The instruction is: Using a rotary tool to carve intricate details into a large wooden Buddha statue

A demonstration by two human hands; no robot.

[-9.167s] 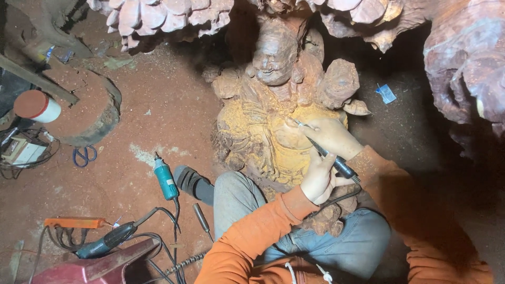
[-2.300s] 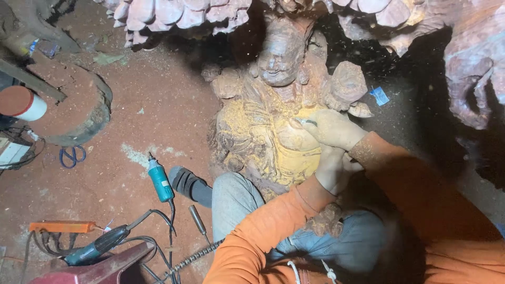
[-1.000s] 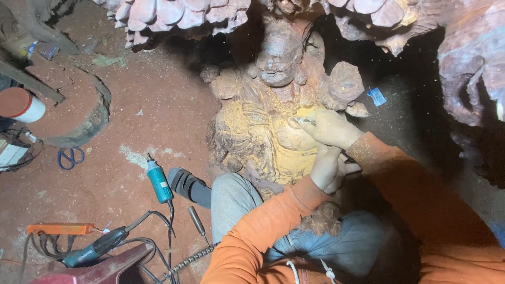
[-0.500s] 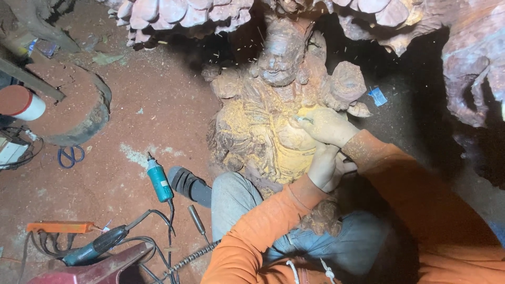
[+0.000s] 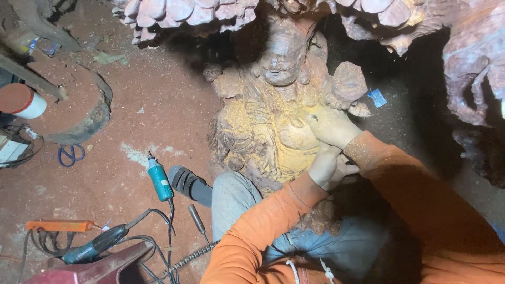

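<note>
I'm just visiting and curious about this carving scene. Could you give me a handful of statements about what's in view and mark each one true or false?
1. Both hands, the left hand and the right hand, are on the wooden carved figure. True.
2. The teal power tool is held in the right hand. False: it lies on the reddish floor, apart from both hands.
3. The person wears orange sleeves. True.
4. Blue-handled scissors rest on top of the figure. False: they lie on the floor by the round wooden block.
5. The figure is dusted with yellowish sawdust. True.
</note>
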